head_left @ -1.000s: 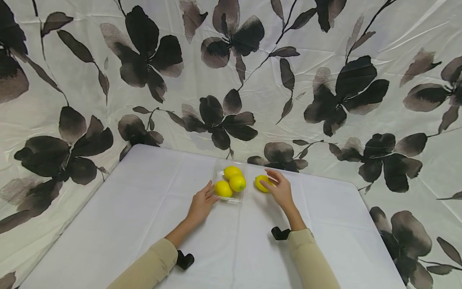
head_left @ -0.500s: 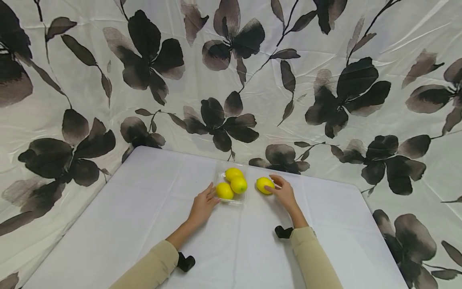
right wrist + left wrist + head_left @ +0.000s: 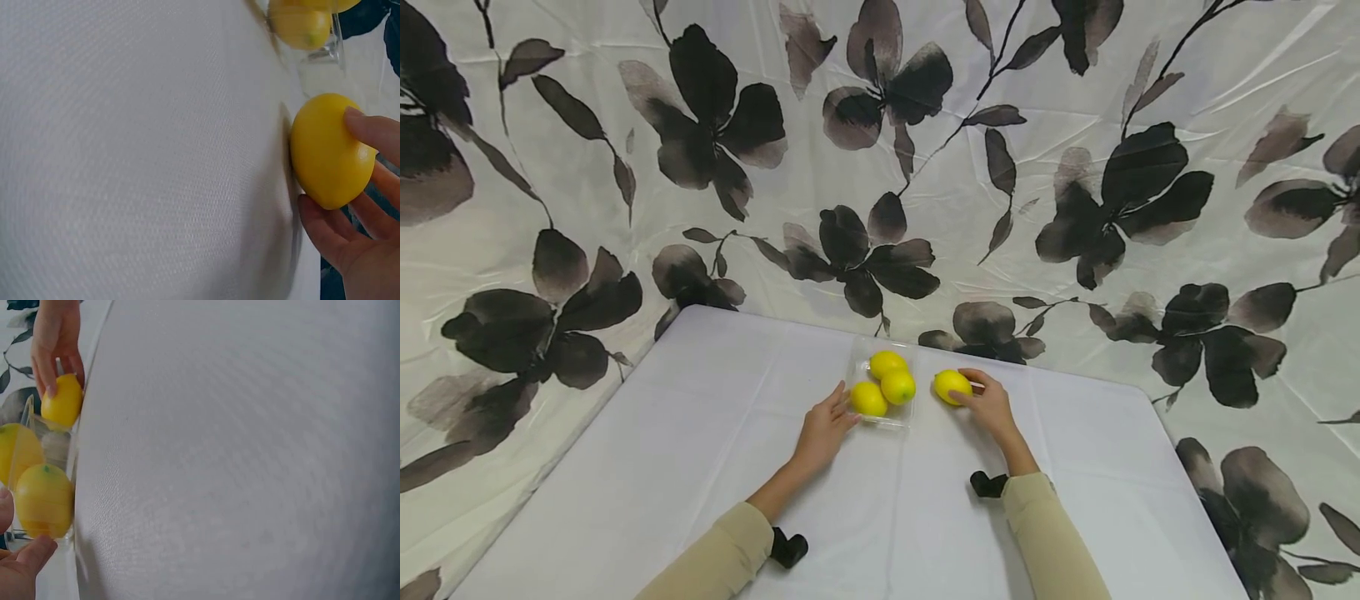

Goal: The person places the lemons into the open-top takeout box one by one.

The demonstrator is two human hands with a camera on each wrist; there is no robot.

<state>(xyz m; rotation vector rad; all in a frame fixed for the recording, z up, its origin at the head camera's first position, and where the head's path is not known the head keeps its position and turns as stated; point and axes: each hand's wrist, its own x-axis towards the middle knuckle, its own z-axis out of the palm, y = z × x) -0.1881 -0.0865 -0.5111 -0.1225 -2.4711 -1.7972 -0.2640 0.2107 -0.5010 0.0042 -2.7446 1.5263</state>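
A clear plastic container (image 3: 887,423) holding three yellow lemons (image 3: 898,387) stands near the table's far edge. My left hand (image 3: 822,429) touches its near left corner, the fingers fairly straight along the side and the thumb at the front. In the left wrist view, the thumb (image 3: 37,553) lies by the container wall, close to a lemon (image 3: 44,501) inside. To the right of the container, my right hand (image 3: 988,408) holds another lemon (image 3: 952,387) between thumb and fingers. The right wrist view shows the thumb on top of this lemon (image 3: 331,150) and the fingers around its end.
A white cloth covers the table (image 3: 700,450). Directly behind its far edge hangs a white curtain with dark flowers (image 3: 850,258). Black devices (image 3: 788,548) are worn at both wrists, below the hands.
My right fingers have closed around the lemon, which still sits to the right of the container. The left hand stays at the container. The whole view has shifted slightly.
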